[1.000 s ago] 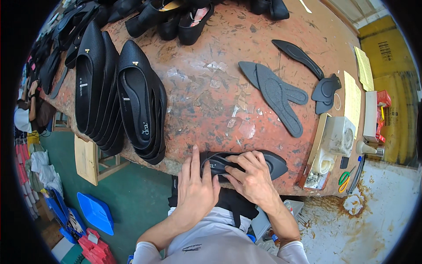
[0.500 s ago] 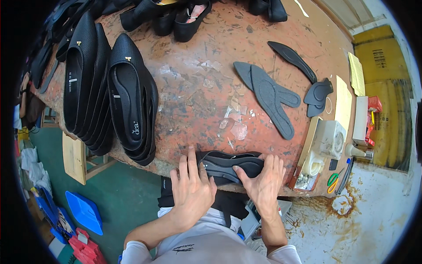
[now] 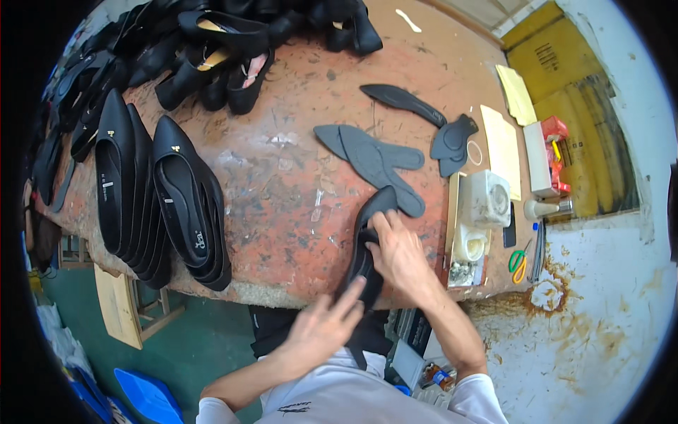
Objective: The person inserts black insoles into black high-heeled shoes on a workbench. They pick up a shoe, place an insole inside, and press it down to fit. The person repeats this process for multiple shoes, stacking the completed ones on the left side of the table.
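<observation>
While the black sole [image 3: 367, 244] lies at the near edge of the desk [image 3: 282, 205], its long axis runs from the near edge up and slightly right, its pointed tip aimed toward the pair of grey soles [image 3: 374, 166] that sit just beyond it. Its heel end hangs at or just over the desk's rim. The right hand [image 3: 399, 251] rests on the upper middle of the sole, fingers curled over its right side, a narrow grip that presses and holds it. The left hand [image 3: 321, 325] sits below the heel end, off the desk's edge, fingers spread wide and holding nothing; only its fingertips reach the sole's lower end. So the right hand is the nearer one, lying right and atop the sole, the left trailing below. Left of the sole, well apart, a row of black pointed shoes [image 3: 162, 198] stands packed side by side. Right of the sole, near it, sits a white box [image 3: 487, 198], with green scissors [image 3: 519, 260] farther right.
</observation>
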A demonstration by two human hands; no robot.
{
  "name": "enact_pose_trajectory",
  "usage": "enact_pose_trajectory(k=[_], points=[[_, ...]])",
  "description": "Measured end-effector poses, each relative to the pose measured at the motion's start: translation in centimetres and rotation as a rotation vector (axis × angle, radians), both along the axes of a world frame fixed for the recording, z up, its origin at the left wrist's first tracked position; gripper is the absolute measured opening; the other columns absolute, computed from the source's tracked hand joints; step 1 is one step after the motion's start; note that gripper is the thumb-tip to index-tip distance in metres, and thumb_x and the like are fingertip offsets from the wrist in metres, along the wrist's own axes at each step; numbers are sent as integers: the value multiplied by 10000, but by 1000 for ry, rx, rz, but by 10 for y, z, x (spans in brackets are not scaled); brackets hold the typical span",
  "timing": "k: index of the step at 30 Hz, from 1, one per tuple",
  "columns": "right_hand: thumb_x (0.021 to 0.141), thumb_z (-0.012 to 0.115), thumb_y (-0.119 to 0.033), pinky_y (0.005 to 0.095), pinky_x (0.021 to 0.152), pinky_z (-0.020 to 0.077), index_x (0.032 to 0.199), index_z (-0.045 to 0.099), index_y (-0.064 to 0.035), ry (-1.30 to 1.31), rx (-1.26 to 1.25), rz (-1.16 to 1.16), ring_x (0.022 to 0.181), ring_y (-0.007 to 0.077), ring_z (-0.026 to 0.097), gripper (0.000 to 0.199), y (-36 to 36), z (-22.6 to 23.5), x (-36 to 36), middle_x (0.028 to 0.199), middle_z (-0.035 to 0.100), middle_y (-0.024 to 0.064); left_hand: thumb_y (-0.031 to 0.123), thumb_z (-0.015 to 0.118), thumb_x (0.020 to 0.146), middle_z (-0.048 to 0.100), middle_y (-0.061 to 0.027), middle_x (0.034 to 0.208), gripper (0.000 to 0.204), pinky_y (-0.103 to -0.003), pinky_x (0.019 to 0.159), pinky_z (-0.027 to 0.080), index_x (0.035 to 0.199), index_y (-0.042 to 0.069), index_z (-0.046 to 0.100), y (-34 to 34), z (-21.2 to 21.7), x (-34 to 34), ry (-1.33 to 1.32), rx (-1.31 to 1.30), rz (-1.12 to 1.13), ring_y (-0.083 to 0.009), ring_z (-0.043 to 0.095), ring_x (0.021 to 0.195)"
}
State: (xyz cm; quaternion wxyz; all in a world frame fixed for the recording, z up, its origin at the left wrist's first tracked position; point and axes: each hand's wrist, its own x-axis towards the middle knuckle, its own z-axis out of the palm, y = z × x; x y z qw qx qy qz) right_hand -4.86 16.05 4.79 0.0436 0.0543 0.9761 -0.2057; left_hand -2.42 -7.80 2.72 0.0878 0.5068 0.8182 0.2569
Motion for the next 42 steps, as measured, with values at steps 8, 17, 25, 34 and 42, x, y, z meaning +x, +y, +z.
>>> enact_pose_trajectory(k=[8, 17, 25, 34, 42], points=[[1011, 607, -646, 696, 1292, 193, 1626, 395, 120, -151, 207, 32, 1607, 535, 309, 1006, -68, -7, 82, 1696, 324, 407, 386, 696, 932, 656, -189, 1380, 522, -560, 870, 562, 1356, 82, 678, 65, -73, 33, -277, -30, 199, -423, 657, 1086], [978, 540, -797, 654, 1322, 152, 1644, 355, 137, -72, 155, 19, 1641, 490, 266, 1162, -57, -23, 66, 1737, 292, 363, 466, 759, 927, 704, -246, 1293, 580, -590, 810, 604, 1333, 52, 720, 76, -58, 25, -186, -68, 230, -468, 715, 1062], [1039, 555, -677, 664, 1311, 156, 1241, 648, 190, 210, 259, 67, 1273, 509, 623, 896, -43, -47, 20, 1201, 696, 372, 482, 836, 853, 773, -240, 1059, 631, -537, 732, 636, 1273, 17, 754, 73, -65, 27, -218, -72, 189, -463, 737, 948], [1042, 553, -673, 648, 1330, 109, 1406, 554, 221, 34, 161, 101, 1483, 520, 476, 965, -41, -41, 14, 1477, 564, 419, 448, 848, 854, 720, -258, 1127, 596, -509, 767, 619, 1153, -55, 733, 59, -46, 20, -158, 75, 218, -446, 710, 1007], [1053, 712, -309, 481, 1202, 426, 1362, 681, 41, 383, -642, -166, 1392, 358, 595, 468, -35, 25, 18, 1459, 659, 219, 168, 837, 800, 728, -150, 1194, 202, -451, 770, 582, 854, 37, 693, -50, 64, -92, 547, 393, 636, -341, 707, 1009]])
